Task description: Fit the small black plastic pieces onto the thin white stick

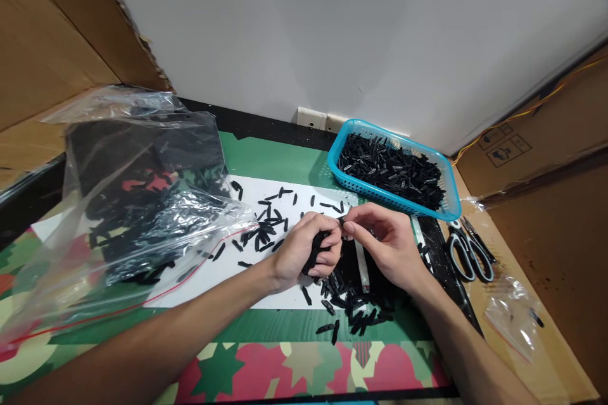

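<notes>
My left hand (308, 250) is closed around a bunch of small black strips (317, 253), which show between the curled fingers. Its thumb and forefinger meet my right hand (382, 237) at a small dark piece (341, 220). The thumb and forefinger of my right hand pinch that piece, and it looks like one of the same black strips, though mostly hidden. Under both hands lies a white sheet (280, 275) with many loose black strips (268, 228) scattered over it. More strips (351, 304) are heaped just below the hands.
A blue basket (451, 196) full of black strips stands at the back right. Scissors (468, 256) lie beside it, near a small clear bag (515, 316). A large clear zip bag (142, 202) with black strips covers the left side. Cardboard (546, 202) borders the right.
</notes>
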`<act>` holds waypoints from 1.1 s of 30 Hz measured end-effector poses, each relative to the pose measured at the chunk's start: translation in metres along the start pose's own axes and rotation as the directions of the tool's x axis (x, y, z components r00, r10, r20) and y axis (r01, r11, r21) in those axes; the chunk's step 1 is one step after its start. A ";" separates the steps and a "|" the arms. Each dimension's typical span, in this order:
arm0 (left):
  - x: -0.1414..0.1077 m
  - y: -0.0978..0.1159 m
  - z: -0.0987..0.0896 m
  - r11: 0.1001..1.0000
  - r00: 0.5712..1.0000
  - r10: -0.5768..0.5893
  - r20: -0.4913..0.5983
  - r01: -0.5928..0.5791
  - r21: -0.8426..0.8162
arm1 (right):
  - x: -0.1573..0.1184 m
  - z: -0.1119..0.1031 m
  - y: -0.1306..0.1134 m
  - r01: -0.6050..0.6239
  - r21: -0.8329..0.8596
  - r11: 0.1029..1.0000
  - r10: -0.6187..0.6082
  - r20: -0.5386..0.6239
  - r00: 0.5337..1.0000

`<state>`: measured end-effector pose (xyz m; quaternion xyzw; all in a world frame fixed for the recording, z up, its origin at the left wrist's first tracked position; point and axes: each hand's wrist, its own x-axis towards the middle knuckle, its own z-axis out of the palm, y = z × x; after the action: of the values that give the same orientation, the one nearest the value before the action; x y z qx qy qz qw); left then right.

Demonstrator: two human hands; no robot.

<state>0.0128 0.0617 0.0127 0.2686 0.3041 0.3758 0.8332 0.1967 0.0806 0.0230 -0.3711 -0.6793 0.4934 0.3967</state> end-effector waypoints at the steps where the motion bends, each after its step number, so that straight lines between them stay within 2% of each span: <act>1: 0.000 0.001 0.000 1.000 1.000 0.004 -0.002 -0.004 -0.002 | 0.000 0.000 0.001 -0.002 0.011 1.000 0.002 -0.002 1.000; 9: 0.001 0.006 0.000 1.000 1.000 0.016 -0.017 -0.016 -0.017 | 0.003 -0.002 0.002 -0.004 0.056 0.998 0.006 -0.038 0.999; 16: 0.002 0.007 0.000 0.998 0.998 0.043 -0.037 -0.041 0.041 | 0.002 -0.001 0.005 -0.010 0.085 0.996 0.012 -0.013 1.000; 25: 0.002 0.007 0.000 0.997 0.996 0.067 -0.050 -0.065 0.027 | 0.003 0.001 0.010 -0.053 0.203 0.978 0.053 0.002 0.999; 33: 0.001 0.006 0.001 0.996 0.995 0.079 -0.054 -0.078 0.033 | 0.004 0.000 0.014 -0.020 0.152 0.988 0.023 -0.020 1.000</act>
<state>0.0114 0.0662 0.0172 0.2826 0.3218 0.4108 0.8049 0.1969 0.0874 0.0104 -0.3524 -0.6315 0.5439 0.4257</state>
